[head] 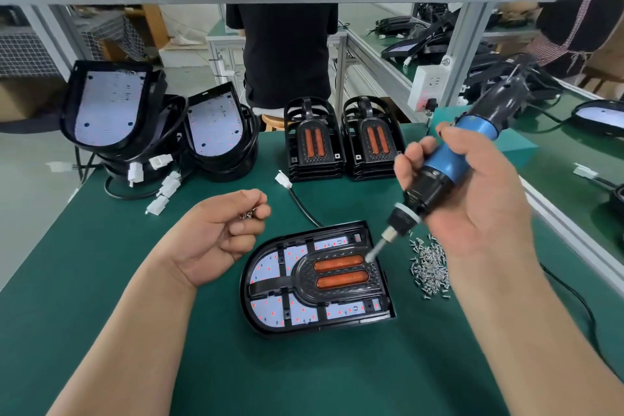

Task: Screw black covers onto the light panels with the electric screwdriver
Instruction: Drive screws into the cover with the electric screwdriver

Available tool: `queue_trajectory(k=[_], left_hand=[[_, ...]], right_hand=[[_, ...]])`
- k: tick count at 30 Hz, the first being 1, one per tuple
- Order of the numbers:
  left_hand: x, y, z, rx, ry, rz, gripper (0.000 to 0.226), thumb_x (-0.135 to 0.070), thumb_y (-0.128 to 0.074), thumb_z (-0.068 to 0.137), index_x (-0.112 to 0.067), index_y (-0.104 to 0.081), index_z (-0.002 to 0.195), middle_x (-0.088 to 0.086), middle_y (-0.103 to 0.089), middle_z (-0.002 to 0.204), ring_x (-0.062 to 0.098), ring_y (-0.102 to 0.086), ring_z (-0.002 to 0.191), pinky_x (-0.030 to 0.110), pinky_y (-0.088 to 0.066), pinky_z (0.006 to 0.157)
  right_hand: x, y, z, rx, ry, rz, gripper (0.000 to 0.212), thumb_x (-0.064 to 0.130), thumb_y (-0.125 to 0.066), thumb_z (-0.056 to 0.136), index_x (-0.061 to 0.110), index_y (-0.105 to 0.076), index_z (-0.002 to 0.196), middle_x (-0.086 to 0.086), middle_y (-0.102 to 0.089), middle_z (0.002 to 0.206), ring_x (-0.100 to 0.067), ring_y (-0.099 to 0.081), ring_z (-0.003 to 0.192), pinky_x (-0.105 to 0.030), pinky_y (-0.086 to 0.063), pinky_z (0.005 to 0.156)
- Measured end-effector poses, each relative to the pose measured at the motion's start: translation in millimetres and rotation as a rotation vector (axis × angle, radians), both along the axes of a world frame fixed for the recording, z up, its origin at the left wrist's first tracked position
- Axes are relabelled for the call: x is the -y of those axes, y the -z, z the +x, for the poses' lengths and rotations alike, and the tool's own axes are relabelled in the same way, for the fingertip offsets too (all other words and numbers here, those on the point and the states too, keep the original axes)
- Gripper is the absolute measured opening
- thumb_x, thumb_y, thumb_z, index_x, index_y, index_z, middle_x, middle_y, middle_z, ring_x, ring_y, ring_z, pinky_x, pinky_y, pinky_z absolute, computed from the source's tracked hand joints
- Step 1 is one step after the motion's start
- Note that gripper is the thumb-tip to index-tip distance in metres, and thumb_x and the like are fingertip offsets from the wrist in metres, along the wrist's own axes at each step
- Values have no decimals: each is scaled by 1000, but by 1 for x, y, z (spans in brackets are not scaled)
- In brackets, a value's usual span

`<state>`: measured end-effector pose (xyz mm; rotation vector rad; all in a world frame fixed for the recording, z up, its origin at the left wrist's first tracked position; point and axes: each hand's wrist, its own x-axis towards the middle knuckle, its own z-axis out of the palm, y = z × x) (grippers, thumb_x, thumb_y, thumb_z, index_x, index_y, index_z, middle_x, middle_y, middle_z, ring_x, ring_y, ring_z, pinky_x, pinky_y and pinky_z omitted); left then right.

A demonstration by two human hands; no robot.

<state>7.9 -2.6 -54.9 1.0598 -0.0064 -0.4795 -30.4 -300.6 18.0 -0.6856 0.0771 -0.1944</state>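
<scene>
Closest to my view, the left forearm point(135, 331) and the right forearm point(526, 331) come in from the bottom corners over the green mat point(84, 263). Between them one light panel point(266, 311) lies flat on the mat with its rounded end to the left. A black cover point(337, 275) with two orange strips sits inside its frame. Just to the right of the panel is a loose pile of screws point(430, 270). My left hand point(219, 240) hovers palm-up to the left of the panel, fingers curled in, pinching a few small screws point(248, 214) at the fingertips. My right hand point(472, 199) is wrapped around the electric screwdriver point(449, 159), a blue and black barrel tilted down to the left. Its bit points at the cover's far right corner, beside the end of the upper orange strip; I cannot tell whether the tip touches. A black cable point(304, 209) runs from the panel's far edge to a white connector point(283, 179). Farther back, two stacks of covers point(314, 145) stand side by side, with a teal box point(520, 145) to their right. To their left, two stacks of panels point(108, 108) lean upward, white connectors trailing from them. Beyond the bench edge, a person in black point(283, 51) sits on a stool, and a white power socket point(429, 84) is fixed to the frame post on the right.
</scene>
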Motion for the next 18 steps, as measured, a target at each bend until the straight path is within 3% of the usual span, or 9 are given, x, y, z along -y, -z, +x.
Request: queue_trajectory(k=[3,8,18], left_hand=[[0,4,1,53,-30,48,12,-20,-67,93,-14,-77,89,0,-60,81,1,-35,52,12,-25,38],[10,12,5,52,-20,82,16,-16,-69,91,-10,-82,99,1,-62,82,2,-36,54,12,-28,38],[17,21,11,32,62,64,23,-6,-66,92,1,-75,112,2,-66,85,2,-37,53,11,-26,39]], right_hand=[[-19,-6,17,22,12,57,7,9,-68,96,11,-62,92,-4,-61,73,-20,-64,63,-41,-63,76],[-40,0,36,46,10,100,12,15,-71,97,14,-60,102,-2,-57,72,-16,-55,57,-34,-60,69],[-58,17,59,65,82,188,11,10,-69,99,12,-61,92,-3,-55,73,-17,-54,59,-36,-59,72]])
